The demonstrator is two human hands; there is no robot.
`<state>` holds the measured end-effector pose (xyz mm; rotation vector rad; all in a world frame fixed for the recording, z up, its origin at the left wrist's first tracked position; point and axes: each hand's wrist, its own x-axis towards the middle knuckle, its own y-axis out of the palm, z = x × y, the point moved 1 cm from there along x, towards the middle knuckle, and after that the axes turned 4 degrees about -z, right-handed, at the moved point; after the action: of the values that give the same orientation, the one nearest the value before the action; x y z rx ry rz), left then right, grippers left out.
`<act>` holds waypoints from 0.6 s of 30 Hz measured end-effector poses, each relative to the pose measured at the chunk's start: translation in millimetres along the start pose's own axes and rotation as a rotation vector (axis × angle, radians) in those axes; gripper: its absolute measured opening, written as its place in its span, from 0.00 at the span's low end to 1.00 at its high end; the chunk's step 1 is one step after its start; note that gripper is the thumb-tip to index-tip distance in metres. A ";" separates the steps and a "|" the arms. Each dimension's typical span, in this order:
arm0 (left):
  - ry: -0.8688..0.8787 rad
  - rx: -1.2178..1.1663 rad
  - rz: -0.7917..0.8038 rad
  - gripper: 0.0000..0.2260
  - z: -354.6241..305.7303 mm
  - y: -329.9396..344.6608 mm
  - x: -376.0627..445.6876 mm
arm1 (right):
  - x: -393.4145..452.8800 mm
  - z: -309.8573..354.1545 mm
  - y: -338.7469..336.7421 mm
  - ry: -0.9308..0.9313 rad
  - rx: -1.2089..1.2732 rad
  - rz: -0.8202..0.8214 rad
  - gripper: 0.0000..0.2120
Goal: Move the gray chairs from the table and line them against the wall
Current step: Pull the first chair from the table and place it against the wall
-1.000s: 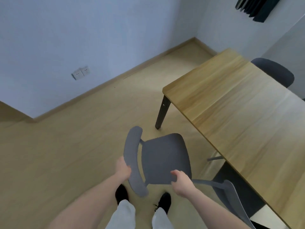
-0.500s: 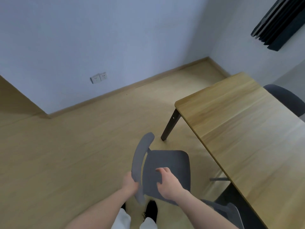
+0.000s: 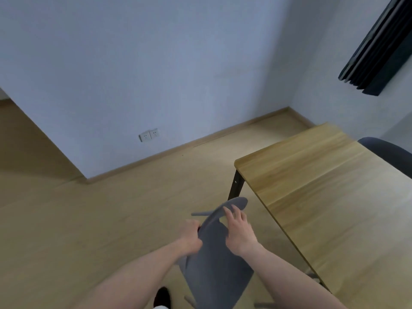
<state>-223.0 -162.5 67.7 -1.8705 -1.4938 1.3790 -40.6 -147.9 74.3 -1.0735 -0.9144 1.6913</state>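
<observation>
Gray moulded-plastic chair (image 3: 217,264) is tilted above the wooden floor (image 3: 89,219), just beside the light wooden bench (image 3: 334,208) corner. Left hand (image 3: 189,238) grips its curved backrest edge; right hand (image 3: 239,230) rests on the backrest, fingers relaxed and spread. Second gray chair (image 3: 390,152) sits behind the bench.
</observation>
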 end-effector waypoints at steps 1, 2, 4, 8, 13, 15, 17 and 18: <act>0.022 0.052 -0.008 0.06 -5.8 -7.9 -2.6 | 3.7 -0.4 -3.3 -0.015 -0.034 -0.028 0.43; 0.033 0.108 -0.012 0.06 -10.1 -17.5 -5.9 | 8.9 -0.3 -7.3 -0.032 -0.073 -0.045 0.43; 0.054 0.188 -0.022 0.06 -9.8 -32.9 -9.9 | 21.1 -0.3 -10.4 -0.046 -0.156 -0.041 0.39; 0.088 0.294 -0.016 0.06 4.5 -60.5 -14.8 | 47.1 3.8 -12.2 -0.063 -0.226 0.030 0.16; 0.124 0.269 -0.012 0.04 36.9 -94.8 -9.0 | 75.6 34.8 -25.7 -0.170 -0.248 0.156 0.10; 0.104 0.227 -0.045 0.02 61.8 -114.8 1.9 | 93.0 60.3 -32.9 -0.237 -0.272 0.152 0.12; 0.072 0.226 -0.088 0.02 89.0 -141.0 12.6 | 115.6 92.5 -37.6 -0.303 -0.280 0.132 0.12; 0.057 0.218 -0.112 0.03 101.5 -154.0 18.1 | 126.9 108.2 -39.1 -0.338 -0.293 0.119 0.12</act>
<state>-390.6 -117.6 132.7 -1.6541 -1.3404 1.3650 -156.6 -28.2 114.2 -1.0637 -1.3715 1.9145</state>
